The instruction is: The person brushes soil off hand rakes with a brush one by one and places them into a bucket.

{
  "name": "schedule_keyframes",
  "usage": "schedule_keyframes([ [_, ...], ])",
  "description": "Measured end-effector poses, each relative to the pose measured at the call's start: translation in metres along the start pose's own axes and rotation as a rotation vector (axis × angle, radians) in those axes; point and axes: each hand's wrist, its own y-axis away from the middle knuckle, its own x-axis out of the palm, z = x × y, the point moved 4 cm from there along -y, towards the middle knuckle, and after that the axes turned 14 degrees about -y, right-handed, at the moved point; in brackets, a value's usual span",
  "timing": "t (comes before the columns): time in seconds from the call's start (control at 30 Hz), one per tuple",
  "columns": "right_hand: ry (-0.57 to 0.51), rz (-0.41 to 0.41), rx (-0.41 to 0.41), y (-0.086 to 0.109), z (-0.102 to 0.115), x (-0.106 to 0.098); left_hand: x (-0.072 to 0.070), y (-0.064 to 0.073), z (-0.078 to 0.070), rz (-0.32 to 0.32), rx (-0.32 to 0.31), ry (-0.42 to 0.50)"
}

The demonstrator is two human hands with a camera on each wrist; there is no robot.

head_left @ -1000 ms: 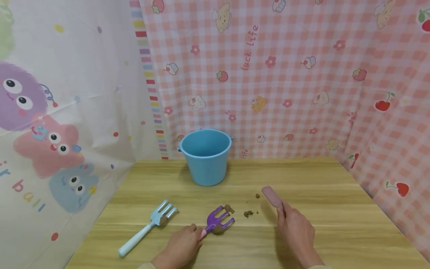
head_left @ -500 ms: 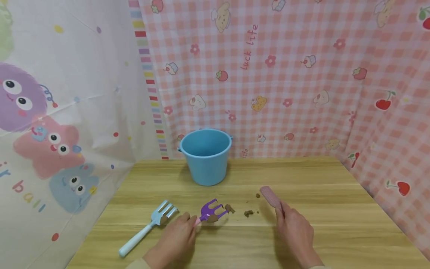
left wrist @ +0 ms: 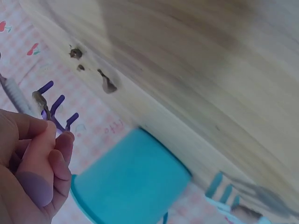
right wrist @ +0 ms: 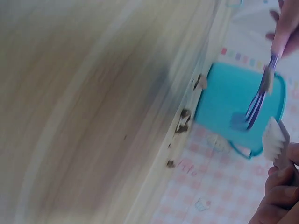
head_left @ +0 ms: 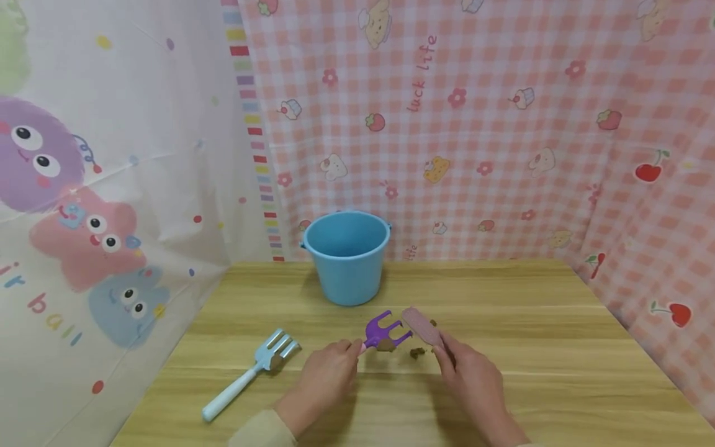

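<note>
My left hand (head_left: pixel 329 375) grips the pink handle of a purple hand rake (head_left: pixel 375 332), raised above the table with a brown clump stuck on it. My right hand (head_left: pixel 475 379) holds a dusty-pink brush (head_left: pixel 420 325); its white bristles (right wrist: pixel 273 139) show in the right wrist view. The brush head is close to the rake's tines; I cannot tell whether they touch. Brown dirt clumps (head_left: pixel 417 352) lie on the tabletop below, partly hidden by the tools in the head view. In the left wrist view, a clump (left wrist: pixel 108 84) and smaller bits are visible on the wood.
A blue bucket (head_left: pixel 350 273) stands at the back of the wooden table (head_left: pixel 530 310). To the left lies a light blue garden fork (head_left: pixel 231 394) with a brown clump on its head. Patterned cloths (head_left: pixel 475 124) hang behind and at both sides.
The left hand has lifted the purple rake and carried it right, towards the brush. The right hand has shifted left with the brush. The head view has moved slightly.
</note>
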Motion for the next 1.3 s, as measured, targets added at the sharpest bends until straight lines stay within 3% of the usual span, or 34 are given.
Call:
schedule_keyframes([
  [0.27,0.083,0.055,-0.087,0.008,0.02,0.014,0.005,-0.011,-0.012,0.024,-0.045,0.001],
  [0.73,0.068,0.056,0.007,0.008,0.001,0.018,0.008,-0.006,-0.018,0.089,-0.059,-0.001],
  [0.9,0.079,0.05,-0.003,0.006,0.001,0.02,0.008,-0.004,-0.019,0.084,-0.061,-0.013],
  [1.1,0.057,-0.029,-0.071,0.004,0.006,0.017,0.009,-0.005,-0.017,0.056,-0.049,-0.01],
  [1.3,0.036,0.028,-0.103,0.009,0.013,0.023,0.009,-0.008,-0.016,0.032,-0.074,0.025],
])
